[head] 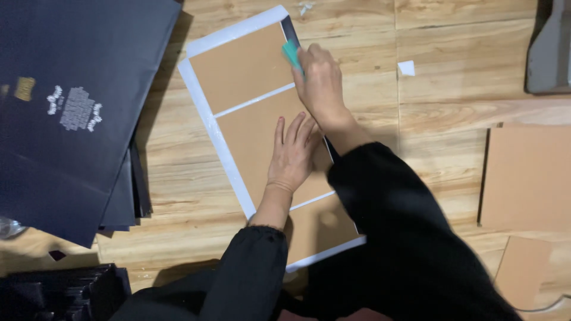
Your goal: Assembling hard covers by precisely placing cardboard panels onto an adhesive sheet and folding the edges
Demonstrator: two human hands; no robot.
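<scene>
A white sheet (205, 113) lies on the wooden table with brown cardboard panels (244, 65) stuck on it in a row. My left hand (291, 156) presses flat on the middle panel, fingers spread. My right hand (321, 80) holds a small teal scraper (291, 53) at the sheet's upper right edge, where a dark flap is folded over the board. Both arms wear black sleeves.
A stack of large dark sheets (71, 107) with a pale printed mark lies at the left. More dark pieces (59, 294) sit at the bottom left. Brown cardboard panels (526, 178) rest at the right. A grey object (550, 53) is at the top right, with a small white scrap (407, 68) nearby.
</scene>
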